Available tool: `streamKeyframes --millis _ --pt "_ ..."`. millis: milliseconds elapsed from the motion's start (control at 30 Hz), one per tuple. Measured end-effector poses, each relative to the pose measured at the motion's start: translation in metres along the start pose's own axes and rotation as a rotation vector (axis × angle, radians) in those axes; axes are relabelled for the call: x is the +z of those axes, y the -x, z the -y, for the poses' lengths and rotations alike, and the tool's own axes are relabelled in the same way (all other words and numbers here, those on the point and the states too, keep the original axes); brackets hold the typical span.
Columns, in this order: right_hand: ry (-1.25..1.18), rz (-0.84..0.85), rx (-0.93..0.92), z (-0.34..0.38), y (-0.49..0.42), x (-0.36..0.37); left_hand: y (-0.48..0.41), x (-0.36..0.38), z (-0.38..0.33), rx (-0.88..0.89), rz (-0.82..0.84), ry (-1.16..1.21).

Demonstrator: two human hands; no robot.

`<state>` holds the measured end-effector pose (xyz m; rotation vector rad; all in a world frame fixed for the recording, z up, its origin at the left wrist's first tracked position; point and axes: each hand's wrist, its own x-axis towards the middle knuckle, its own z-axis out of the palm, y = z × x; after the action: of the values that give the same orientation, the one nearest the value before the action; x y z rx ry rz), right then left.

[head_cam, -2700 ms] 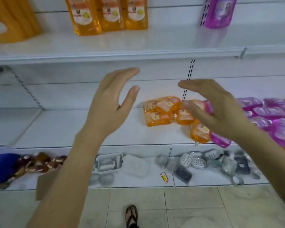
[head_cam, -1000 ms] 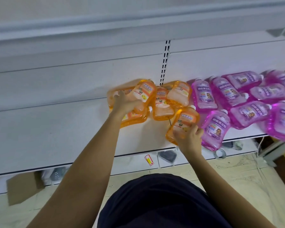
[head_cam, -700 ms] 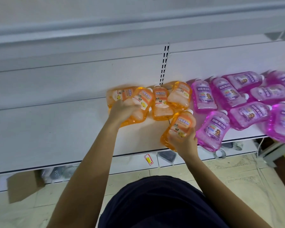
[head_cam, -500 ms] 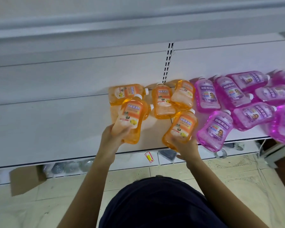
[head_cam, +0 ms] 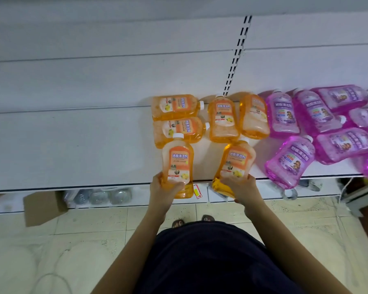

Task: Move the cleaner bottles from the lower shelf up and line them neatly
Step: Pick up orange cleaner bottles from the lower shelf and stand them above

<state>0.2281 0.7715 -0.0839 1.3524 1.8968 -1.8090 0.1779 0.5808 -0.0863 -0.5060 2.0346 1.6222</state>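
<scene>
My left hand grips the base of an orange cleaner bottle, cap pointing away from me, over the front edge of the white lower shelf. My right hand grips the base of a second orange bottle the same way. Several more orange bottles lie flat on the shelf behind them, two on their sides and two lengthwise. To the right lie several purple cleaner bottles, jumbled.
Below the shelf edge, a bottom shelf holds packaged items and a cardboard piece. A red and white price tag hangs at the shelf front. My dark clothing and feet show over the tiled floor.
Both hands went from open in the air to each gripping an orange bottle, then drew the two bottles back to the shelf's front edge.
</scene>
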Motion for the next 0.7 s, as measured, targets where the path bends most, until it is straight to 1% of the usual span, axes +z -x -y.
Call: streamKeyframes --millis 100,167,233,400,600,700 --pt "-0.147 -0.017 0.027 -0.001 0.001 -0.002 -0.005 -0.001 0.004 0.056 -0.008 -0.037" --pt "-0.200 -0.044 0.034 0.000 0.002 -0.002 -0.003 -0.002 0.000 0.092 0.013 -0.030" --pt "-0.227 -0.042 0.033 -0.002 0.001 -0.004 -0.001 -0.005 -0.002 0.095 0.031 -0.013" --pt "-0.225 -0.048 0.033 -0.017 0.015 -0.007 0.007 -0.023 0.004 0.035 0.069 0.040" --pt "-0.238 -0.085 -0.046 -0.058 0.051 0.005 0.020 -0.064 0.009 0.070 0.110 0.193" --pt "-0.279 -0.058 -0.084 -0.078 0.068 0.013 0.024 -0.084 0.009 0.113 0.101 0.228"
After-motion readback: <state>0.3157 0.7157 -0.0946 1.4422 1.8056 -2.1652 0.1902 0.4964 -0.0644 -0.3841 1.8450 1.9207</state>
